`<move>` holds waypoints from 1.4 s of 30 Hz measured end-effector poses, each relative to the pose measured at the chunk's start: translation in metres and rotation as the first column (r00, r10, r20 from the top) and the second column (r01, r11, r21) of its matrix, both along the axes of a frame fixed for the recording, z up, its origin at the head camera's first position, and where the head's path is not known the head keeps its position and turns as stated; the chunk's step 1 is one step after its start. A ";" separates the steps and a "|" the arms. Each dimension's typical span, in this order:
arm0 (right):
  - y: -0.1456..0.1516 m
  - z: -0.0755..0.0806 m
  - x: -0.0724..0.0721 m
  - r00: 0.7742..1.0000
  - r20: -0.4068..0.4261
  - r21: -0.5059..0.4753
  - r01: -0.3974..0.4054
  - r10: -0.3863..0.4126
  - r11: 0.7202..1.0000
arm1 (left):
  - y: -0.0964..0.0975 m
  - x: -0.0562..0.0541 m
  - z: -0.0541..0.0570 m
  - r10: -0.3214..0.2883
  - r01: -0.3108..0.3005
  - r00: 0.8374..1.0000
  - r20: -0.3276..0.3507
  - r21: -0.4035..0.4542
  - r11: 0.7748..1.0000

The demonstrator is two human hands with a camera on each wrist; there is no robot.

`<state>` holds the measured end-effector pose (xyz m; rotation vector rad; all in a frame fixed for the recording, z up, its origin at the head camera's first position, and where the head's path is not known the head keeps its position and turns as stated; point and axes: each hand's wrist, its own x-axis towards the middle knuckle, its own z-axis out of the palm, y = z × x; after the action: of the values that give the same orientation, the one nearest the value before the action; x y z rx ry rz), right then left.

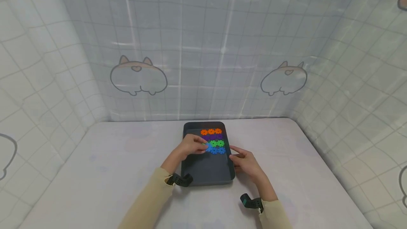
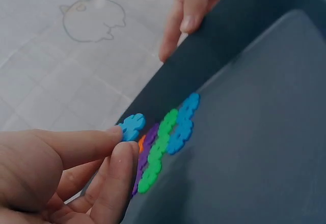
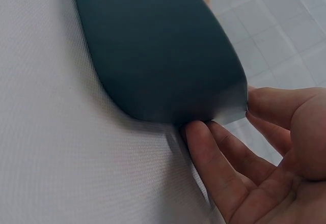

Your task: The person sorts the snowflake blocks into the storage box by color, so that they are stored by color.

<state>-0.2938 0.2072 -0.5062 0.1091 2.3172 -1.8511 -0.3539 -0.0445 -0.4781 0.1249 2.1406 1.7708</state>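
Note:
My left hand [image 1: 192, 145] is over the dark grey tray [image 1: 208, 172], pinching a blue flower-shaped plastic piece [image 2: 133, 126] between thumb and fingertip. Below it in the tray lie two blue pieces [image 1: 218, 150], side by side. Beyond them run a row of green pieces [image 1: 217, 143], a purple row [image 1: 213, 137] and three orange pieces [image 1: 211, 131] farthest away. My right hand [image 1: 249, 163] holds the tray's right side from outside. In the right wrist view, its fingertips [image 3: 196, 132] meet the wall's lower edge and others the rim.
The tray stands on a pale table [image 1: 121, 172] with a patterned cloth wall [image 1: 203, 63] close behind it. Similar walls rise at the left and right. Black straps with small devices [image 1: 180, 180] sit on both wrists.

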 end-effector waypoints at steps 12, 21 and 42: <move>0.002 0.001 0.001 1.000 -0.004 -0.005 -0.014 0.014 1.000 | 0.002 -0.003 -0.007 -0.020 0.019 1.000 -0.011 -0.097 0.995; 0.002 0.002 0.001 1.000 -0.014 -0.012 -0.018 0.018 1.000 | 0.002 -0.003 -0.008 -0.007 0.002 0.999 -0.034 -0.144 0.990; 0.001 0.000 0.002 1.000 -0.002 -0.007 0.003 -0.003 1.000 | 0.008 0.000 -0.011 0.059 -0.073 0.996 -0.068 -0.219 0.973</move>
<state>-0.2917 0.2079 -0.5057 0.1104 2.3129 -1.8621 -0.3539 -0.0366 -0.4893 0.0515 2.3947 1.5673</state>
